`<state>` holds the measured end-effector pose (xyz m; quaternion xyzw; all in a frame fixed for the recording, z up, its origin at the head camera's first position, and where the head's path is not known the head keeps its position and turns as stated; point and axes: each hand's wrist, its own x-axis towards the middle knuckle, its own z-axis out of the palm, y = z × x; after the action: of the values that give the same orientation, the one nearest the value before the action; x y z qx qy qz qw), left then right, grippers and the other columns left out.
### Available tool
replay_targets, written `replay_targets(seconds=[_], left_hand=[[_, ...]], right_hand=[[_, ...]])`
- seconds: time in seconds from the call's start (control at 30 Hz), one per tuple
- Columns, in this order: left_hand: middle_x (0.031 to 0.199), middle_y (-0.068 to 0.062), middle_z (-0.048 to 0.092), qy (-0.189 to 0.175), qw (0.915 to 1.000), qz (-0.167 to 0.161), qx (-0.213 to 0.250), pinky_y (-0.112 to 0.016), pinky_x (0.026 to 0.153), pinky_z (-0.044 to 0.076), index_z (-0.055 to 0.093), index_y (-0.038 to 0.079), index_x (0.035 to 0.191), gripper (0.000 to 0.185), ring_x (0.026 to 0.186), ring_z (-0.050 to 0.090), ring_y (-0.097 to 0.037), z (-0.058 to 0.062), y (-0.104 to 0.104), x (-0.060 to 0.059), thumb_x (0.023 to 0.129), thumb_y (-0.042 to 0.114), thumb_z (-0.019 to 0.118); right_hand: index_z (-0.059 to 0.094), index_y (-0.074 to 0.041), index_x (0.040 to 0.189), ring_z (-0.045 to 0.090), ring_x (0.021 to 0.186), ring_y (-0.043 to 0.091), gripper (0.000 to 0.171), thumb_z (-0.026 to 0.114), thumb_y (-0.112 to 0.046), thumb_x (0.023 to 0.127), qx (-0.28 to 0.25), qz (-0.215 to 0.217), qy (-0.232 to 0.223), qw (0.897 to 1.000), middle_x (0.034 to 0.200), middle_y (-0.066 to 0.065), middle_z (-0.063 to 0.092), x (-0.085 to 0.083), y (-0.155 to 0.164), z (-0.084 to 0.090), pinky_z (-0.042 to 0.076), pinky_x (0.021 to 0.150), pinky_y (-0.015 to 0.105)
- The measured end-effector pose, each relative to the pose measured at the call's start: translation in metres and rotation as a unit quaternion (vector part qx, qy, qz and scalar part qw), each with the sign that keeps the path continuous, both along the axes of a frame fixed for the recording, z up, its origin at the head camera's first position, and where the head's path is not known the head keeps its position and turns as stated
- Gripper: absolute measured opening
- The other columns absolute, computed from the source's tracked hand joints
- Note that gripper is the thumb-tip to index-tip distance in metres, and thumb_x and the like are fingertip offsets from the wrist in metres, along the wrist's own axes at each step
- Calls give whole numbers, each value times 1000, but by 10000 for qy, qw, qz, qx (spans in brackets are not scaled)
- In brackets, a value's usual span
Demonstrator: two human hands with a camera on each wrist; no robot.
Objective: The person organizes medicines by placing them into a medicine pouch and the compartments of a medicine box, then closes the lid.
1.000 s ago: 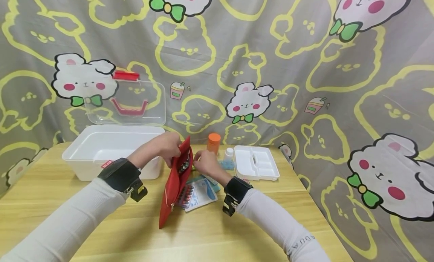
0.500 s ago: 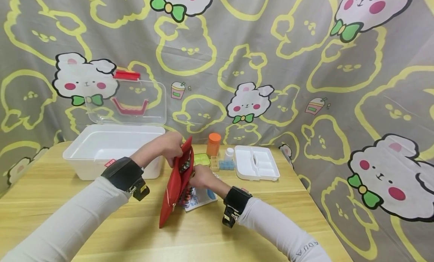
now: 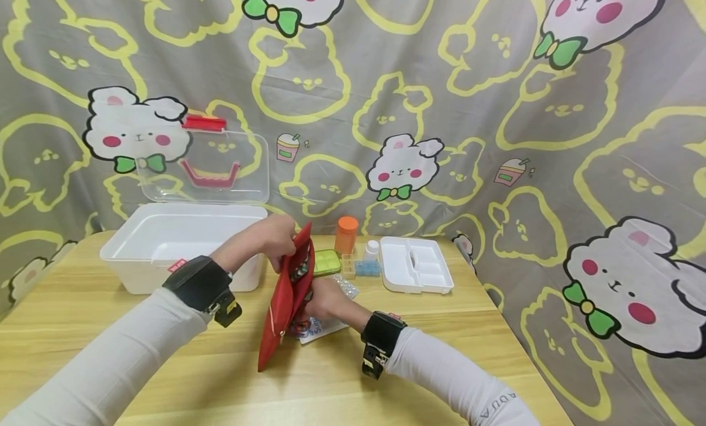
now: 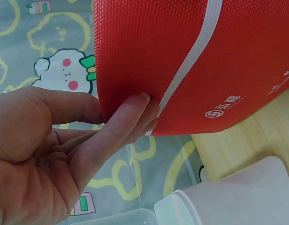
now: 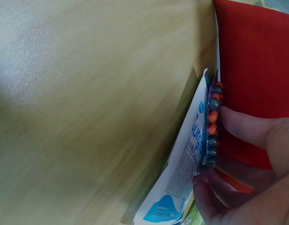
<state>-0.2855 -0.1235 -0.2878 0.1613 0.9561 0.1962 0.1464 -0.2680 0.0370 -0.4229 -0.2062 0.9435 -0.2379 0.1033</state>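
Observation:
A red zippered pouch (image 3: 280, 306) stands on edge on the table, its mouth turned to the right. My left hand (image 3: 279, 237) pinches its upper edge, thumb and fingers on opposite faces in the left wrist view. Just right of the pouch, my right hand (image 3: 328, 300) reaches low. In the right wrist view its thumb and fingers pinch a blister pack (image 5: 213, 117) of orange-and-dark capsules. A white-and-blue packet (image 5: 177, 178) lies against the blister pack, fingertips right at its edge. Small items, partly hidden, show inside the pouch.
An open white storage box (image 3: 182, 279) with a raised clear lid (image 3: 204, 187) stands at the left. Behind the pouch are a green case (image 3: 328, 262), an orange bottle (image 3: 346, 236), a small white bottle (image 3: 371, 251), a blue pill box (image 3: 367, 268) and a white divided tray (image 3: 397, 279).
My right hand has come down and toward me from beside the orange bottle to the blister pack, uncovering the green case. The left hand and pouch have stayed in place.

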Motion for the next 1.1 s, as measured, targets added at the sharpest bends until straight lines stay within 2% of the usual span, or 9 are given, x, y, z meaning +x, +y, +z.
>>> replay_targets(seconds=[0.3, 0.53, 0.73, 0.87, 1.1], left_hand=[[63, -12, 71, -75, 10000, 0, 42, -25, 53, 59, 63, -4, 77, 10, 57, 74, -21, -1, -1, 0, 83, -6, 56], [71, -14, 70, -140, 9997, 92, 180, -27, 55, 61, 65, -6, 83, 7, 58, 74, -22, 0, -1, 1, 84, -6, 58], [70, -14, 70, -70, 9998, 57, 163, -26, 53, 60, 65, -7, 82, 9, 57, 74, -21, 0, -2, 1, 84, -7, 57], [70, -15, 71, -85, 9997, 52, 219, -26, 53, 60, 65, -7, 82, 9, 58, 74, -22, 0, -2, 2, 84, -7, 56], [70, -15, 70, -72, 9997, 34, 232, -26, 53, 60, 65, -7, 82, 10, 57, 74, -22, 0, -1, 2, 84, -7, 56]], right_hand=[[70, -6, 96, 57, 63, 11, 18, 73, -5, 78, -84, -49, -64, 9999, 76, 1, 65, 1, -1, -1, 46, 60, 22], [72, -7, 93, 59, 63, 12, 16, 70, 0, 79, -428, -229, -11, 9988, 76, 3, 68, -1, -1, -2, 48, 59, 22], [71, -9, 84, 52, 55, 11, 8, 68, -2, 81, -644, -347, -17, 9973, 65, -2, 61, -2, -1, 2, 39, 50, 21], [71, -9, 77, 44, 50, 10, 11, 64, -2, 82, -748, -416, -144, 9962, 58, -5, 52, -4, 0, 2, 31, 46, 21], [77, -6, 87, 44, 52, 10, 14, 65, -3, 82, -1040, -519, -403, 9924, 62, -5, 57, -8, 6, 5, 30, 46, 21]])
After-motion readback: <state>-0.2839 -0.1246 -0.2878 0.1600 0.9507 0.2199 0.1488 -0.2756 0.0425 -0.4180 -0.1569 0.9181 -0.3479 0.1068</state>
